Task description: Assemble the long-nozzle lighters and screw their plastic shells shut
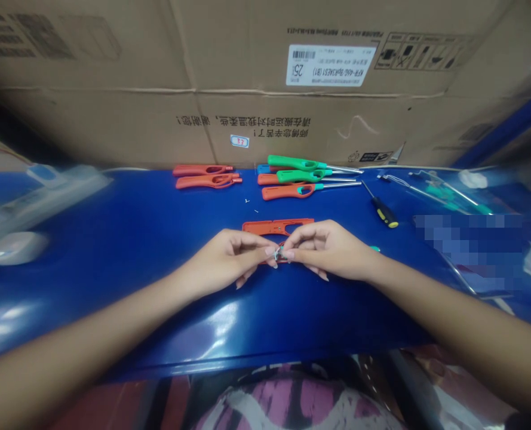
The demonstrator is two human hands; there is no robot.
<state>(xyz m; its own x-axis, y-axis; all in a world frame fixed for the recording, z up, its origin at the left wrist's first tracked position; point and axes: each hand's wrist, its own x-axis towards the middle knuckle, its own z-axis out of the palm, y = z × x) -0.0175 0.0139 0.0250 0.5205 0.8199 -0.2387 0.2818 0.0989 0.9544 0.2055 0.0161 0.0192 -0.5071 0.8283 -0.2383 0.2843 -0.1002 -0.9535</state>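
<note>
Both hands at mid-table, thumbs and forefingers meeting. Left hand [232,258] pinches a small pale part [276,255]; right hand [330,248] pinches at its right side. Part's exact shape hidden by the fingertips. Red-orange piece [284,261] just beneath, mostly covered by the hands.

Just beyond the fingers: an orange casing [265,227], lying lengthwise left to right. Farther, two tiny white bits [247,200] on the blue table [126,233].

Far side, left of centre: two orange handles [205,181], side by side. Right of centre: green and orange long-nosed lighters [294,175], heaped, metal tubes pointing right. Right of these, a black-and-yellow screwdriver [384,213], tip toward the tubes. Behind everything, a large cardboard box [135,113], its print upside down.
</note>
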